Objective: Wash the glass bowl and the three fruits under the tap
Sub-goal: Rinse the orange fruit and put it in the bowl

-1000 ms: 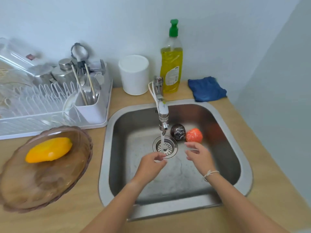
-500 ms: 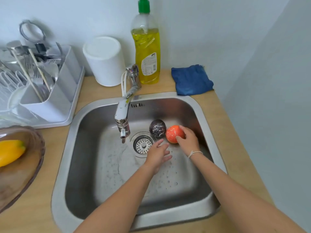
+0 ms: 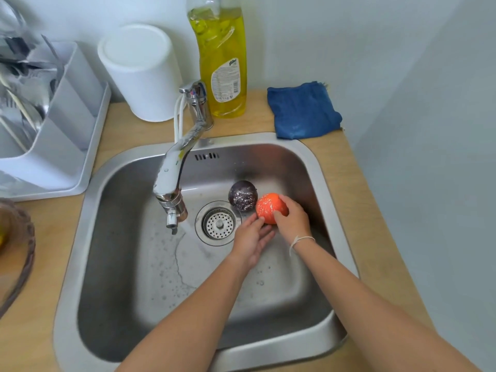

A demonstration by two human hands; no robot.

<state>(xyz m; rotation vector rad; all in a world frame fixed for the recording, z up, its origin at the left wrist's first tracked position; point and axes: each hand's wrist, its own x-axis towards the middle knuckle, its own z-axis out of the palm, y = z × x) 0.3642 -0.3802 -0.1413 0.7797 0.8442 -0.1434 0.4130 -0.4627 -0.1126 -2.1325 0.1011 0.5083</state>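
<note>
Two fruits sit by the drain (image 3: 219, 224); your right hand (image 3: 292, 220) wraps the orange one (image 3: 269, 206), left hand (image 3: 251, 238) spread underneath, probably so it won't slip heading to the tap (image 3: 171, 183).

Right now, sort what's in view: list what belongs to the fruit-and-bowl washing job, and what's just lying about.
Part of the job: orange fruit in the right hand, left hand beside it, dark fruit, tap, sink, glass bowl.

Lying about: soap bottle, blue cloth, white tub, cutlery holder.
</note>
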